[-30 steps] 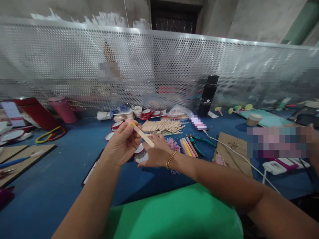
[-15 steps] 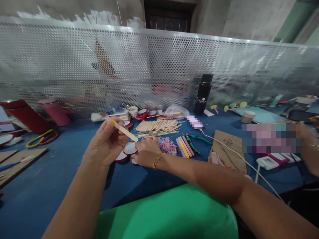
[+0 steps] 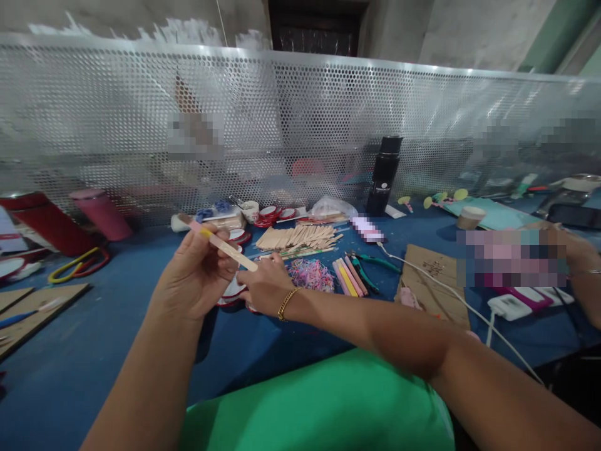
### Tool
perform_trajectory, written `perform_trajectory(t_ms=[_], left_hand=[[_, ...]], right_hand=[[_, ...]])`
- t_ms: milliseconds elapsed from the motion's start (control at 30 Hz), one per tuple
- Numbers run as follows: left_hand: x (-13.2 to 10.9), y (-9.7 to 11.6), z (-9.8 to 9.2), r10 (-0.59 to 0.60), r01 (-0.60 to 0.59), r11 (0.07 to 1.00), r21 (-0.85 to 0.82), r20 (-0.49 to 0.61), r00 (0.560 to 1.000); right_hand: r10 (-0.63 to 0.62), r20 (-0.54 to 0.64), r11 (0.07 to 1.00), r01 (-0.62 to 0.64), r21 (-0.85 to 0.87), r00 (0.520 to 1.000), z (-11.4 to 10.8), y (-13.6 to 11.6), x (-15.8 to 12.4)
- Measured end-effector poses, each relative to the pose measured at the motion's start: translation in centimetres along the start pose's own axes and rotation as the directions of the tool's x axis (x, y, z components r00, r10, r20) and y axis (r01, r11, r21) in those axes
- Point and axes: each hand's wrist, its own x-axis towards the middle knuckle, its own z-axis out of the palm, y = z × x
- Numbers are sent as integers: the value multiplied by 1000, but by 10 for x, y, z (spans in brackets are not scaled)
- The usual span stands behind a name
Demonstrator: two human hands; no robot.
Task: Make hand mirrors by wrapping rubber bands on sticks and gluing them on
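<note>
My left hand (image 3: 197, 266) is raised over the table. Its thumb and fingers pinch a flat wooden craft stick (image 3: 232, 252), which slants down to the right and carries a pink and yellow band near its upper end. My right hand (image 3: 267, 285), with a gold chain bracelet at the wrist, is bent over white round dishes with red rims (image 3: 230, 300). Its fingers are curled and partly covered; whether they hold something small is hidden. Beside it lies a heap of multicoloured fine shreds (image 3: 312, 275).
Behind my hands lies a pile of craft sticks (image 3: 300, 238). Coloured sticks (image 3: 347, 277) and green-handled pliers (image 3: 364, 272) are to the right, then a cardboard piece (image 3: 432, 275) with a white cable. A black bottle (image 3: 385, 178) stands near the perforated metal screen (image 3: 244, 125). Another person's hand (image 3: 582, 257) is far right.
My right hand has shifted left over the red-rimmed dishes, closer to my left hand. The left hand keeps the craft stick at nearly the same spot.
</note>
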Motion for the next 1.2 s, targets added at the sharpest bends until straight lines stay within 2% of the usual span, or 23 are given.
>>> perform_trajectory(t_ms=[100, 167, 267, 433, 567, 667, 767, 833, 933, 1000, 1067, 1133, 1200], left_hand=[[1, -4, 1, 60, -56, 994, -89, 52, 997], [3, -6, 0, 60, -53, 993, -101, 68, 996], [4, -9, -2, 63, -55, 993, -107, 83, 995], [7, -16, -3, 56, -50, 997, -62, 103, 993], [10, -26, -6, 11, -13, 1000, 10, 111, 994], [11, -33, -7, 6, -12, 998, 67, 86, 996], [11, -40, -6, -8, -2, 990, 140, 69, 998], [11, -44, -5, -29, 18, 984, 177, 57, 998], [11, -52, -3, -68, 56, 977, 205, 49, 996], [12, -58, -3, -94, 83, 973, 213, 40, 995], [13, -64, -2, -117, 109, 969, 223, 24, 993], [13, -70, -1, -139, 133, 964, 229, 11, 990], [11, -73, 1, -162, 157, 961, 226, 4, 987]], right_hand=[[38, -16, 999, -37, 25, 999, -4, 3, -9], [52, -52, 998, -53, -13, 997, -7, 6, -19], [56, -42, 995, -59, -78, 998, -8, 9, -31], [66, 45, 994, -62, -91, 997, -7, 8, -34], [20, 59, 998, -16, -59, 998, -28, 17, -44], [15, 66, 999, -18, 39, 998, -50, 36, -68], [121, -9, 979, -117, 169, 993, -65, 59, -100], [188, -66, 940, -160, 302, 980, -70, 72, -119], [232, -180, 865, -119, 487, 956, -69, 84, -136], [284, -189, 787, -116, 606, 940, -64, 86, -139], [368, -92, 614, -168, 771, 925, -56, 83, -138], [439, 66, 308, -219, 926, 896, -49, 78, -133], [477, 166, 25, -203, 979, 863, -42, 73, -129]])
